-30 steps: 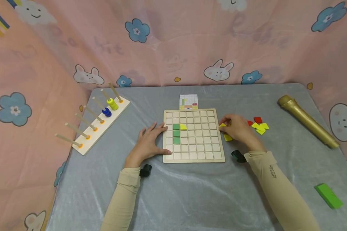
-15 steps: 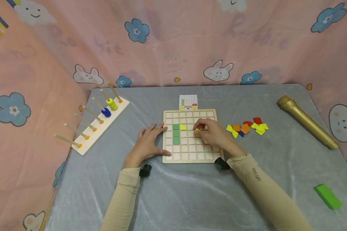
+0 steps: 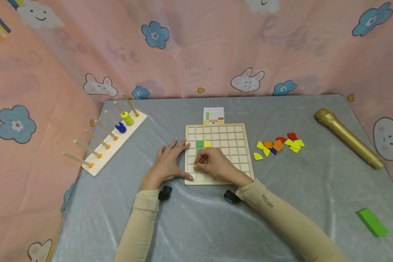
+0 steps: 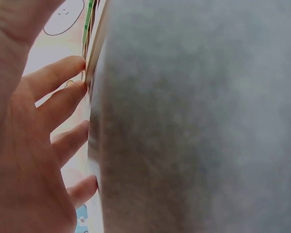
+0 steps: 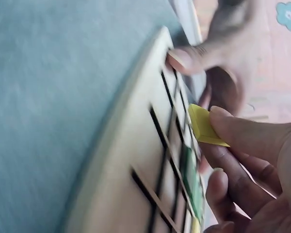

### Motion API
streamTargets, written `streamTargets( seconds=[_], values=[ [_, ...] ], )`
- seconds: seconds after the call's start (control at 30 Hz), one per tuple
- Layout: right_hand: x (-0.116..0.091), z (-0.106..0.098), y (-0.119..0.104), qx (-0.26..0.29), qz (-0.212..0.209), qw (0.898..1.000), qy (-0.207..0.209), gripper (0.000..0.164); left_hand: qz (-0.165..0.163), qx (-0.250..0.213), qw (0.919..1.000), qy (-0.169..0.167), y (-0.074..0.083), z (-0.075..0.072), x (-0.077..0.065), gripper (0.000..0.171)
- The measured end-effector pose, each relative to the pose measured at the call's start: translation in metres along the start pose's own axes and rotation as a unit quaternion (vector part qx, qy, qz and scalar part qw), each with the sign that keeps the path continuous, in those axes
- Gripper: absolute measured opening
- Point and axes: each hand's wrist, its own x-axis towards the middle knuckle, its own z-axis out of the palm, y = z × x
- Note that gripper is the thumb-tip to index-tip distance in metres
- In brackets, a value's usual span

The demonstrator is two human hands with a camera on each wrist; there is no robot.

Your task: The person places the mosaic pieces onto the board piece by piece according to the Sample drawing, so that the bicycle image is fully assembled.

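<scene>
Centre frame: left hand, fingers spread, rests on left edge of square pale-wood grid board, apparently steadying it. Right hand pinches flat yellow tile at lower-left cells.

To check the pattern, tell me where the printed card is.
In the head view, the card lies midway along the far edge of the board, left of the loose tiles.

Left side, a pegged board carries blue rings and yellow rings! Over right, a gold microphone lies beyond a green block.
</scene>
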Motion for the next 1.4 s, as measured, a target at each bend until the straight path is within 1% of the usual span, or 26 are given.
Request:
streamTargets(
  seconds=[0.1, 0.2, 0.33, 0.5, 0.7, 0.87, 1.07, 1.17, 1.23, 1.33, 1.4],
  values=[
    [0.001, 0.008, 0.0, 0.003, 0.003, 1.0, 0.003, 0.009, 0.002, 0.0, 1.0, -0.001, 0.0, 0.0, -0.001, 0.125],
    [0.003, 0.015, 0.0, -0.005, 0.001, 1.0, 0.011, 0.009, 0.002, -0.002, 1.0, -0.004, 0.0, -0.001, -0.002, 0.125],
    [0.004, 0.02, -0.001, -0.03, -0.003, 0.999, 0.027, 0.012, 0.0, -0.003, 1.0, -0.005, 0.0, -0.001, -0.002, 0.124],
    [0.004, 0.022, -0.003, -0.073, 0.006, 0.996, 0.043, 0.016, 0.001, -0.001, 1.0, -0.006, -0.001, 0.0, 0.0, 0.126],
    [0.006, 0.022, -0.003, -0.103, 0.011, 0.993, 0.049, 0.008, 0.003, -0.005, 1.0, -0.008, -0.002, 0.001, 0.0, 0.127],
    [0.005, 0.023, -0.002, -0.113, 0.003, 0.992, 0.052, 0.005, 0.003, -0.004, 1.0, -0.008, -0.001, 0.0, -0.001, 0.127],
    [0.005, 0.025, 0.002, -0.125, -0.022, 0.99, 0.062, 0.004, 0.002, -0.004, 0.9999, -0.01, 0.001, -0.001, 0.0, 0.127],
    [0.003, 0.02, 0.003, -0.114, -0.026, 0.99, 0.076, 0.005, 0.001, -0.003, 0.9999, -0.012, 0.001, -0.001, 0.0, 0.127],
    [0.002, 0.013, 0.003, -0.106, -0.023, 0.99, 0.09, 0.005, -0.001, -0.003, 0.9999, -0.013, 0.001, 0.0, 0.0, 0.127],
    [-0.001, -0.004, 0.004, -0.095, -0.015, 0.989, 0.116, 0.005, -0.004, -0.005, 0.9999, -0.014, 0.001, 0.0, 0.001, 0.127],
    [-0.002, -0.018, 0.009, -0.094, -0.007, 0.986, 0.135, 0.006, -0.007, -0.006, 0.9998, -0.015, 0.001, 0.0, 0.001, 0.128]
  ],
)
